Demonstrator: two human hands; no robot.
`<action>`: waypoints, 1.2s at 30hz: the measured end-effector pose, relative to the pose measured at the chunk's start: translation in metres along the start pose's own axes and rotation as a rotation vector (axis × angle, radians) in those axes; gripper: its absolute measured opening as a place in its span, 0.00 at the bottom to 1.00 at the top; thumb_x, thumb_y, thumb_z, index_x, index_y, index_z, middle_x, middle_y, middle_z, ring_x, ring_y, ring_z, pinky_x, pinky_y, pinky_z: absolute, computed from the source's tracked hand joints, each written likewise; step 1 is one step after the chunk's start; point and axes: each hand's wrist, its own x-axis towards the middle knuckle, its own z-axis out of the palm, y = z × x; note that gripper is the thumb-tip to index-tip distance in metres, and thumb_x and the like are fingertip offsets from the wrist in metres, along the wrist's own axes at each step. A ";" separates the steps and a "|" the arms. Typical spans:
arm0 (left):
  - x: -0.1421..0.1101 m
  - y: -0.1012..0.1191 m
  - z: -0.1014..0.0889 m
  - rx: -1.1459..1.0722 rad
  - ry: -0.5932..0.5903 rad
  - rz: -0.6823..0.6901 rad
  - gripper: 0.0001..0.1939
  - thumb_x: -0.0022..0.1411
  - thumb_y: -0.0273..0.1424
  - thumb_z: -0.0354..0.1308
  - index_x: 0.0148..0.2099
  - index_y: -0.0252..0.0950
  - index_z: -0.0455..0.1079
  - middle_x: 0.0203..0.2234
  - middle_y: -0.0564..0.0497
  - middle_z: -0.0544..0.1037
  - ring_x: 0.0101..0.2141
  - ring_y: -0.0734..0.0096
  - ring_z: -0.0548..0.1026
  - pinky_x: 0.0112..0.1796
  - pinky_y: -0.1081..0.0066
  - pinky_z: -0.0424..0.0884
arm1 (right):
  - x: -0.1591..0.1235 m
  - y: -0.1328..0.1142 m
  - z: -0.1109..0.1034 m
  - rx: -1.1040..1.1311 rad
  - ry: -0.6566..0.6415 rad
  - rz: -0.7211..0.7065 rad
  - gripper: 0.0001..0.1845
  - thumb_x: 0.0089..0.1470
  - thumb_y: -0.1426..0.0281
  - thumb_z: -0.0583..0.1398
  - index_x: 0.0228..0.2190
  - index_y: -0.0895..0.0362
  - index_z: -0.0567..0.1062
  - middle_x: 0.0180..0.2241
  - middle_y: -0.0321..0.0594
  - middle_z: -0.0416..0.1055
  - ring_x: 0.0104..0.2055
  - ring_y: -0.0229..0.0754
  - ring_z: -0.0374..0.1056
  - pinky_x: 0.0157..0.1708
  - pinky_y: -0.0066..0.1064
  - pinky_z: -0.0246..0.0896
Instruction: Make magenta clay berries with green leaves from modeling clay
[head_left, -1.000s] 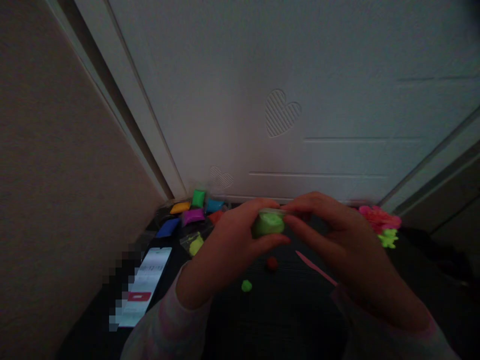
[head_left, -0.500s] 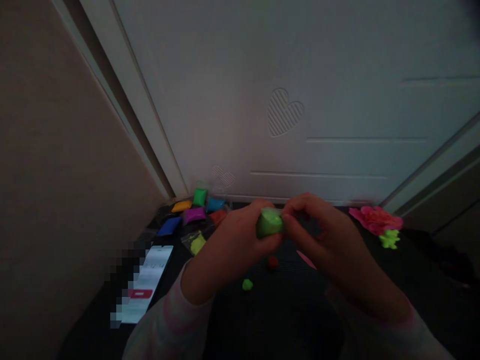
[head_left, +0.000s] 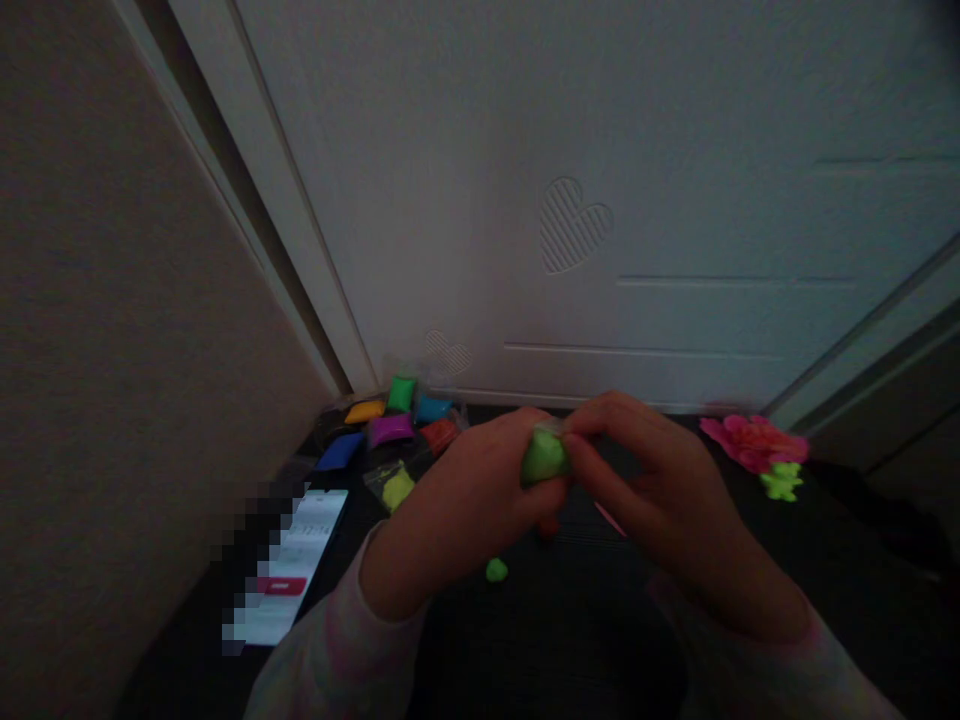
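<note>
A small clear packet of green modelling clay (head_left: 545,457) is held up over the dark table, between both hands. My left hand (head_left: 469,485) is closed round its left side. With thumb and forefinger, my right hand (head_left: 652,485) pinches the packet's upper right edge. Below them on the table lie a small lump of green clay (head_left: 496,570) and a red-orange lump (head_left: 548,528), the latter partly hidden by my left hand. A thin pink piece (head_left: 609,518) shows beneath my right hand.
Several packets of coloured clay, including a purple one (head_left: 391,429) and a blue one (head_left: 340,452), lie back left. An opened yellow-green packet (head_left: 397,489) is nearer. A lit phone (head_left: 296,570) rests at left. Pink flower-like (head_left: 754,441) and yellow-green (head_left: 781,481) pieces sit at right. A white door (head_left: 450,200) stands behind.
The green packet has tilted and shifted slightly down and right in my hands. My left hand has dropped a little, covering more of the red-orange lump.
</note>
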 end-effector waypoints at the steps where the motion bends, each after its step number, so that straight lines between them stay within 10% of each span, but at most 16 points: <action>1: 0.000 0.000 0.000 0.007 0.002 -0.003 0.07 0.53 0.25 0.52 0.36 0.37 0.64 0.31 0.54 0.71 0.33 0.72 0.69 0.34 0.73 0.62 | 0.000 0.000 0.000 0.015 -0.005 0.005 0.04 0.52 0.74 0.54 0.27 0.55 0.68 0.27 0.36 0.66 0.30 0.36 0.63 0.30 0.29 0.58; 17: 0.001 -0.003 0.001 0.062 -0.013 0.010 0.08 0.55 0.33 0.53 0.38 0.36 0.64 0.31 0.53 0.72 0.32 0.72 0.69 0.32 0.73 0.61 | -0.001 0.009 0.012 0.102 0.090 0.068 0.05 0.52 0.71 0.55 0.27 0.56 0.70 0.25 0.34 0.67 0.28 0.34 0.63 0.27 0.26 0.57; 23: -0.006 -0.032 -0.001 -0.030 0.067 -0.123 0.17 0.55 0.43 0.51 0.40 0.35 0.62 0.30 0.53 0.71 0.29 0.72 0.69 0.29 0.73 0.62 | -0.002 0.022 0.014 0.060 0.203 0.189 0.14 0.54 0.65 0.52 0.41 0.57 0.69 0.21 0.32 0.65 0.21 0.34 0.60 0.21 0.26 0.55; 29: -0.029 -0.117 -0.003 0.115 0.332 -0.531 0.21 0.53 0.42 0.52 0.43 0.29 0.61 0.35 0.44 0.72 0.35 0.62 0.71 0.37 0.65 0.66 | -0.028 0.019 0.027 0.043 -0.012 0.168 0.11 0.54 0.68 0.51 0.36 0.57 0.70 0.28 0.38 0.68 0.28 0.36 0.64 0.27 0.28 0.59; 36: -0.033 -0.160 0.001 0.147 0.359 -0.542 0.21 0.49 0.37 0.55 0.45 0.31 0.66 0.45 0.41 0.71 0.46 0.55 0.67 0.48 0.61 0.60 | -0.082 0.006 0.081 0.011 -0.425 0.232 0.14 0.56 0.69 0.49 0.42 0.58 0.69 0.40 0.44 0.69 0.39 0.40 0.68 0.40 0.33 0.64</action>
